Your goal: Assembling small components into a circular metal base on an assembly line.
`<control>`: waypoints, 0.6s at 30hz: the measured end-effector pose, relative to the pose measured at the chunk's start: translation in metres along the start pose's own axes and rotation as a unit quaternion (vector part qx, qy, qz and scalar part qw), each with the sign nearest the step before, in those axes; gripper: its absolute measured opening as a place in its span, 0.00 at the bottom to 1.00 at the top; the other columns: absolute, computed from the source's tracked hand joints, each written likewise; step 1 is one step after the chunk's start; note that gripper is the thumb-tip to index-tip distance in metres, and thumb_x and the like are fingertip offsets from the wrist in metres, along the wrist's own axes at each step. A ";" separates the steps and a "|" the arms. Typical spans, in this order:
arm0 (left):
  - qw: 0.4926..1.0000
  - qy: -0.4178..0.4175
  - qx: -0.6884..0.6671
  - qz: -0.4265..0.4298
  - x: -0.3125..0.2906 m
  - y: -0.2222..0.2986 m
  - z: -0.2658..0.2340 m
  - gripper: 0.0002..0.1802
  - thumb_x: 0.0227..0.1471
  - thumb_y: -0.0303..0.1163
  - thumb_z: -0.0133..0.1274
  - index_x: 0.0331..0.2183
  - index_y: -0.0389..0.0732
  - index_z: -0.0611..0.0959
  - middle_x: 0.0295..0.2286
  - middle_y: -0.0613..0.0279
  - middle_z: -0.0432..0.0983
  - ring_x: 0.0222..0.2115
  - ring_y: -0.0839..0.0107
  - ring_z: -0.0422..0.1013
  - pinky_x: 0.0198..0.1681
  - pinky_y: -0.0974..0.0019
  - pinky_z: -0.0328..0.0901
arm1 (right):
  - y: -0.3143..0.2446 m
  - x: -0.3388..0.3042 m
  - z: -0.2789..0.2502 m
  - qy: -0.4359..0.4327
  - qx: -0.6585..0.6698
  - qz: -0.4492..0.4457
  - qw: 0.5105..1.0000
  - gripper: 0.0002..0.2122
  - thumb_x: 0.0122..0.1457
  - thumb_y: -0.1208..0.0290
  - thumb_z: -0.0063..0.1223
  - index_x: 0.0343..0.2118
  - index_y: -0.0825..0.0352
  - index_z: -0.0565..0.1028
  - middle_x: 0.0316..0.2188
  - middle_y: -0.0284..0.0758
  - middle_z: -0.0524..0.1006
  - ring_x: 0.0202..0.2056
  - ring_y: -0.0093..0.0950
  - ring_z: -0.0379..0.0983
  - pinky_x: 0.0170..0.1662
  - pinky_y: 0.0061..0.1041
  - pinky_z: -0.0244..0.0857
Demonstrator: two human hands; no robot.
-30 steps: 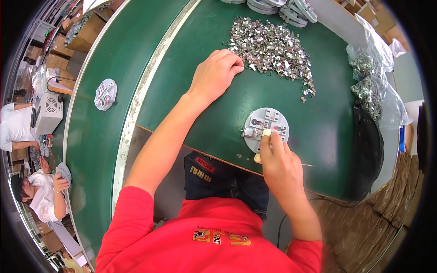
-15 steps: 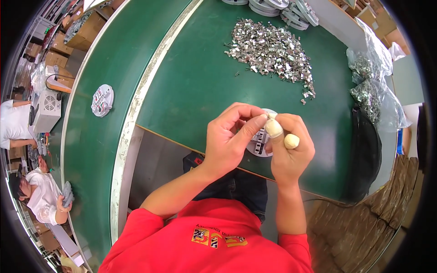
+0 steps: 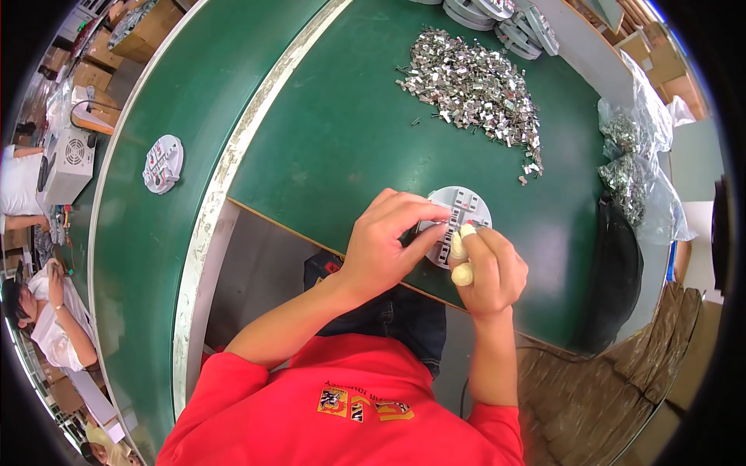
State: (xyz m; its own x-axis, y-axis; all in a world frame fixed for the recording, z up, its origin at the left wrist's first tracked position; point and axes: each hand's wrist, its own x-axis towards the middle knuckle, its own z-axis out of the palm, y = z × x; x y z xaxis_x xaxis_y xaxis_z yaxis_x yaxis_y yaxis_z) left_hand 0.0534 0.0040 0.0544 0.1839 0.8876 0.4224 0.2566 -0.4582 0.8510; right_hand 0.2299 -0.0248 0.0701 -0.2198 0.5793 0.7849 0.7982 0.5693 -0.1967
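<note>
A round light-grey plastic disc [image 3: 471,197] with rows of dark rectangular slots lies on the green table in front of me. At its left edge, my left hand [image 3: 392,241] has thumb and index finger bent together over the slots. Anything in that pinch is too small to make out. My right hand [image 3: 491,268] reaches over the disc's right side, its fingers curled and their tips close to the middle row of slots. Cream finger cots [image 3: 462,274] cover several of its fingertips. Whatever those fingers grip is hidden by them.
Beyond the disc spreads a heap of small shiny metal pieces [image 3: 478,85]. Grey discs [image 3: 528,33] are stacked at the back. Clear bags of metal parts [image 3: 625,167] and a black bag [image 3: 614,272] lie right. Another disc [image 3: 163,164] sits left, near a co-worker [image 3: 58,314].
My hands, fingertips together half a second ago, have come apart. The right has lowered onto the disc, showing more of it. The view has shifted slightly; the co-worker's hand has risen.
</note>
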 end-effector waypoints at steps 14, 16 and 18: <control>0.999 -0.011 0.010 0.031 -0.006 -0.013 -0.010 0.13 0.48 0.22 0.68 0.38 0.44 0.88 0.34 0.64 0.83 0.34 0.65 0.74 0.37 0.65 0.68 | -0.006 0.002 0.008 -0.040 -0.031 -0.086 0.995 0.09 0.50 0.72 0.66 0.32 0.71 0.81 0.31 0.38 0.78 0.21 0.24 0.72 0.22 0.22 0.65; 0.999 -0.013 0.012 0.032 -0.009 -0.013 -0.012 0.13 0.48 0.22 0.68 0.38 0.44 0.88 0.34 0.64 0.82 0.34 0.65 0.74 0.37 0.65 0.68 | -0.008 0.001 0.008 -0.044 -0.032 -0.089 0.995 0.09 0.49 0.72 0.67 0.32 0.71 0.81 0.31 0.38 0.77 0.21 0.24 0.72 0.22 0.22 0.65; 0.999 -0.012 0.028 0.029 -0.011 -0.011 -0.014 0.12 0.49 0.23 0.68 0.38 0.44 0.88 0.34 0.64 0.80 0.34 0.64 0.73 0.37 0.64 0.68 | -0.010 -0.001 0.008 -0.057 -0.025 -0.075 0.995 0.10 0.48 0.73 0.66 0.33 0.70 0.81 0.32 0.37 0.77 0.21 0.25 0.73 0.22 0.23 0.66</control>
State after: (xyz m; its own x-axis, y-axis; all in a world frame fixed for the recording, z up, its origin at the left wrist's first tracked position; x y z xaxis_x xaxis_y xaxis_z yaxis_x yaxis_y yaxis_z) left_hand 0.0356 -0.0005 0.0448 0.2225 0.8579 0.4632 0.2969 -0.5122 0.8059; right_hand 0.2181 -0.0261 0.0668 -0.3981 0.5544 0.7309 0.7785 0.6256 -0.0504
